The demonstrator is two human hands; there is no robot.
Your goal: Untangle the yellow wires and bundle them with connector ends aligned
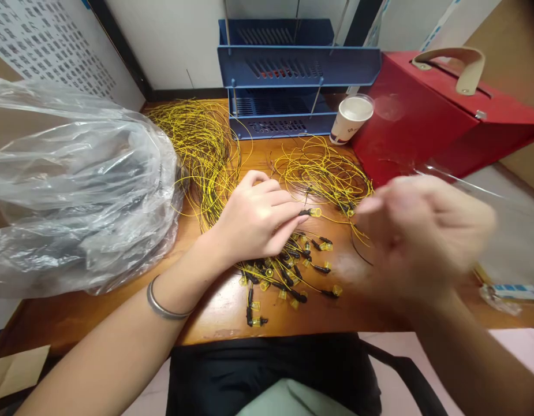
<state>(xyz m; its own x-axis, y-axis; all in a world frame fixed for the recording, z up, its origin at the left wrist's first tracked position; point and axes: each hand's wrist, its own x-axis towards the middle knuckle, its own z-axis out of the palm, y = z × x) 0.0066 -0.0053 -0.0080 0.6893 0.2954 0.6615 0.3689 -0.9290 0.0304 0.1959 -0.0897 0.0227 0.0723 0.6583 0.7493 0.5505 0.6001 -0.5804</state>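
Between the thumb and fingers of my left hand (267, 216) is a black wire connector with a clear yellow cap (315, 212). Under and beside that hand lies a pile of similar black connectors (292, 274) with yellow caps, their thin yellow wires running back beneath the hand. My right hand (422, 237) is raised to the right of the pile, smeared by motion. Its fingers look curled, but whether anything is in them cannot be made out. Behind the hands rests a loose coil of yellow and black wires (322, 167), with a few connectors at its near side.
A large bundle of yellow wires (201, 138) stretches along the back left, beside a bulging clear plastic bag (89, 196). Along the back stand a blue rack (301, 66), a paper cup (351, 118) and a red box (409, 110) with a handle. The wooden table's edge (215, 335) is near my lap.
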